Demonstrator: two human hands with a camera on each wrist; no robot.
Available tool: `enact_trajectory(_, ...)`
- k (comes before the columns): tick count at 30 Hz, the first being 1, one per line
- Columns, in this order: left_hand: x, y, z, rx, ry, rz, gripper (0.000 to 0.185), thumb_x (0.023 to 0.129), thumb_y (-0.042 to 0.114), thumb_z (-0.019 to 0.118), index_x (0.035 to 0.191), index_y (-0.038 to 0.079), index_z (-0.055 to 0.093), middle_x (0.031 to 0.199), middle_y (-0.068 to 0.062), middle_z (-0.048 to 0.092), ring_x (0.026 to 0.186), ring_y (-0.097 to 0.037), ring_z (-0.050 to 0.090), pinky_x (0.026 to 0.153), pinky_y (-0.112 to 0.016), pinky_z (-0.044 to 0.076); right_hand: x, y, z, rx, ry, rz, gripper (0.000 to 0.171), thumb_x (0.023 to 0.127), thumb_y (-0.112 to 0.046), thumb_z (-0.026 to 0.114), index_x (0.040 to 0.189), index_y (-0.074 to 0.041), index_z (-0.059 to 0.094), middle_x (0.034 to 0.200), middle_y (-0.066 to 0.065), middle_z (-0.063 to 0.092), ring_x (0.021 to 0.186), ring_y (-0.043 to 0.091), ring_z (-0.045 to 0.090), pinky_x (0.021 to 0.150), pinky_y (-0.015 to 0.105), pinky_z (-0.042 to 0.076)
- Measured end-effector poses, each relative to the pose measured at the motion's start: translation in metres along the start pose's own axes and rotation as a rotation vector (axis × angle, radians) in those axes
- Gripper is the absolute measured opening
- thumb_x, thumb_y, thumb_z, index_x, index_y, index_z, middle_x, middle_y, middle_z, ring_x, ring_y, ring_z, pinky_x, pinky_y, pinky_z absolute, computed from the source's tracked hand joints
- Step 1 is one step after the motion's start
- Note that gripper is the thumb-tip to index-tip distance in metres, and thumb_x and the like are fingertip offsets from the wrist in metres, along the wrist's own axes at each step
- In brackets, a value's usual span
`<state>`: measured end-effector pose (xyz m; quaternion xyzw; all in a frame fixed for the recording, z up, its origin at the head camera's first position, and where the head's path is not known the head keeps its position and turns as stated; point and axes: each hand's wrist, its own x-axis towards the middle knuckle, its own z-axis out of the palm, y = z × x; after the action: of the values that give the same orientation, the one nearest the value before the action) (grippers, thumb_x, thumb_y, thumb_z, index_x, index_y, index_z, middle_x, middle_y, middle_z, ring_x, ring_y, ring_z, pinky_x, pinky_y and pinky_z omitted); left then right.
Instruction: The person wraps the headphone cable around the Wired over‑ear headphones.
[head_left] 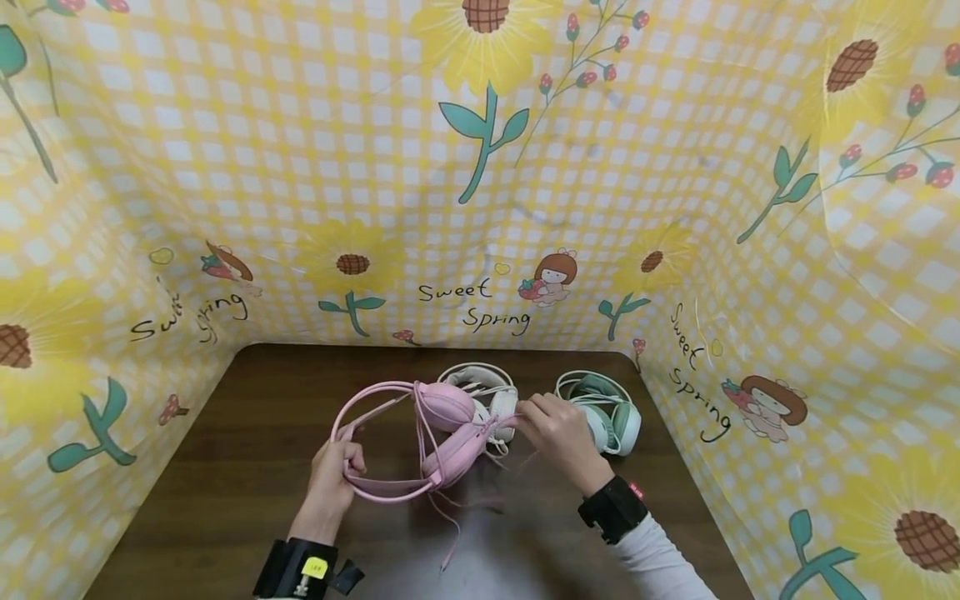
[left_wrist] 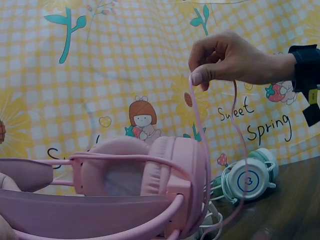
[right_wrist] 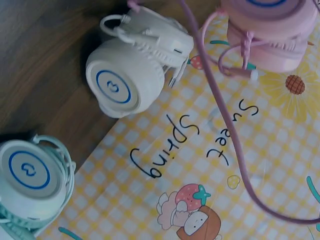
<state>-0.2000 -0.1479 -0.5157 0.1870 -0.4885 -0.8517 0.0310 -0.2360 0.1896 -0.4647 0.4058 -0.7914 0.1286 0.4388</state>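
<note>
Pink over-ear headphones (head_left: 453, 458) are held up over the table, their cable wrapped around the ear cups. My left hand (head_left: 330, 475) grips them by the headband, at left in the head view. To the right of the cups, my right hand (head_left: 558, 429) pinches the pink cable (left_wrist: 196, 107) between thumb and fingertips. In the left wrist view the cable rises from the cups to that hand and a strand hangs down behind it. A loose cable end (head_left: 456, 533) dangles below the cups in the head view.
White headphones (right_wrist: 125, 82) with a bundled cable lie behind the pink pair. Mint-green and white headphones (head_left: 626, 425) lie at the right, near my right wrist. The dark wooden table (head_left: 247, 417) is enclosed by a yellow checked cloth (head_left: 360, 183) at the back and sides.
</note>
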Motion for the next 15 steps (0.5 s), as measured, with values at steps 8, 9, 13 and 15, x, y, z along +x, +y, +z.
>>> enact_trajectory(8, -0.001, -0.007, 0.002, 0.024, -0.040, -0.029, 0.042, 0.066, -0.019, 0.042, 0.091, 0.005, 0.064, 0.106, 0.011, 0.062, 0.047, -0.007, 0.034, 0.043, -0.015, 0.029, 0.012, 0.003, 0.003, -0.033, 0.061, -0.085, 0.042, 0.088, -0.050, 0.068, 0.074, -0.012, 0.063, 0.062, -0.004, 0.053, 0.052, 0.012, 0.047, 0.045, 0.025, 0.039)
enact_trajectory(9, 0.000, -0.008, 0.003, 0.024, -0.043, -0.034, 0.042, 0.067, -0.019, 0.041, 0.093, 0.004, 0.064, 0.108, 0.010, 0.062, 0.047, -0.007, 0.034, 0.043, -0.015, 0.029, 0.014, 0.003, 0.004, -0.039, 0.076, -0.095, 0.043, 0.088, -0.052, 0.068, 0.073, -0.012, 0.063, 0.061, -0.005, 0.052, 0.052, 0.013, 0.046, 0.044, 0.025, 0.038)
enact_trajectory(13, 0.000, -0.009, 0.007, 0.030, -0.071, -0.050, 0.044, 0.068, -0.019, 0.040, 0.105, -0.001, 0.058, 0.102, 0.009, 0.061, 0.047, -0.007, 0.034, 0.043, -0.015, 0.028, 0.022, 0.002, 0.006, -0.051, 0.095, -0.111, 0.043, 0.087, -0.052, 0.069, 0.072, -0.013, 0.062, 0.060, -0.005, 0.055, 0.052, 0.015, 0.044, 0.046, 0.027, 0.035)
enact_trajectory(15, 0.000, -0.011, 0.008, 0.025, -0.095, -0.061, 0.046, 0.069, -0.019, 0.038, 0.108, -0.001, 0.055, 0.083, 0.008, 0.060, 0.045, -0.007, 0.035, 0.042, -0.015, 0.028, 0.025, 0.001, 0.007, -0.059, 0.078, -0.111, 0.043, 0.086, -0.054, 0.069, 0.073, -0.013, 0.064, 0.063, -0.004, 0.060, 0.054, 0.016, 0.047, 0.049, 0.028, 0.036)
